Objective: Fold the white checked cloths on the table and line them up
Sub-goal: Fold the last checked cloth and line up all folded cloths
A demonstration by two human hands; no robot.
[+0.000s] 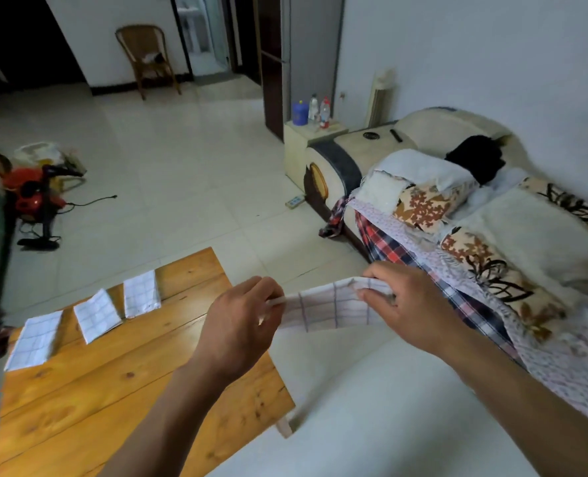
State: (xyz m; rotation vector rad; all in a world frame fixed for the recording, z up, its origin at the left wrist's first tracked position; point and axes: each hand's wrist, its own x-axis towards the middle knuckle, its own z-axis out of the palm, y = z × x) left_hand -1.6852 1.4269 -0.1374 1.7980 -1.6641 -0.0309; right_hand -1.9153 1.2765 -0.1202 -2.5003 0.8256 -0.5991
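A white checked cloth (330, 309) is stretched in the air between my two hands, past the right edge of the wooden table (120, 383). My left hand (244, 321) pinches its left end. My right hand (399, 301) grips its right end, where the fabric is bunched. Three folded white checked cloths lie in a slanted row on the table's far left part: one nearest (36, 339), one in the middle (96, 315) and one farthest (141, 294).
A sofa (423, 208) covered with patterned blankets and plaid cloth runs along the right. A red fan (34, 197) with its cord stands on the tiled floor at left. A small cabinet with bottles (311, 130) and a wooden chair (148, 56) stand farther back.
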